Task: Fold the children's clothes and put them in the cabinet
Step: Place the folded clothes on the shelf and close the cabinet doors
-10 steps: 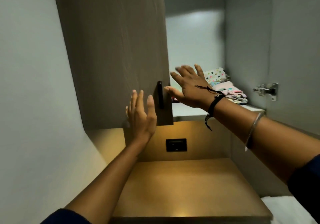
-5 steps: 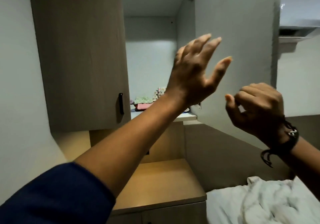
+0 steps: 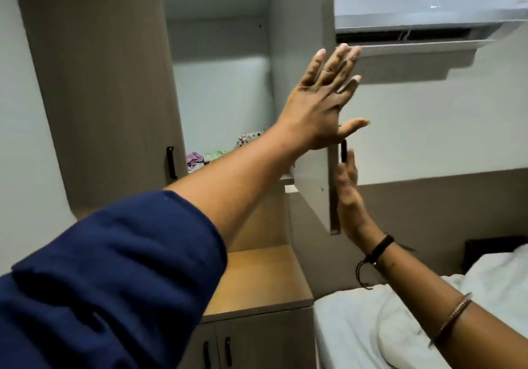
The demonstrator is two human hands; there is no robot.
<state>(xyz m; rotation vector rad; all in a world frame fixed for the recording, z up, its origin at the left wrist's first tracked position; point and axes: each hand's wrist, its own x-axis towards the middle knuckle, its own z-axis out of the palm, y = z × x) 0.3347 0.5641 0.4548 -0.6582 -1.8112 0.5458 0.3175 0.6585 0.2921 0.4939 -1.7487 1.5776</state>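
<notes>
The wall cabinet (image 3: 223,82) stands with its left door (image 3: 108,82) shut and its right door (image 3: 311,174) swung out towards me. Folded children's clothes (image 3: 211,155) in pastel prints lie on its shelf, partly hidden by my left forearm. My left hand (image 3: 320,102) is flat with fingers spread against the inner face of the right door. My right hand (image 3: 347,188) lies flat on the door's outer side, just below its black handle (image 3: 343,151). Neither hand holds anything.
A wooden counter (image 3: 263,280) sits under the cabinet above two lower doors with black handles (image 3: 217,354). A bed with white bedding (image 3: 400,325) is at the right. An air conditioner (image 3: 428,5) hangs on the wall above.
The view has turned right. My left hand has come against the inside of the right door, and my right hand has opened flat on the door's outer side by the handle.
</notes>
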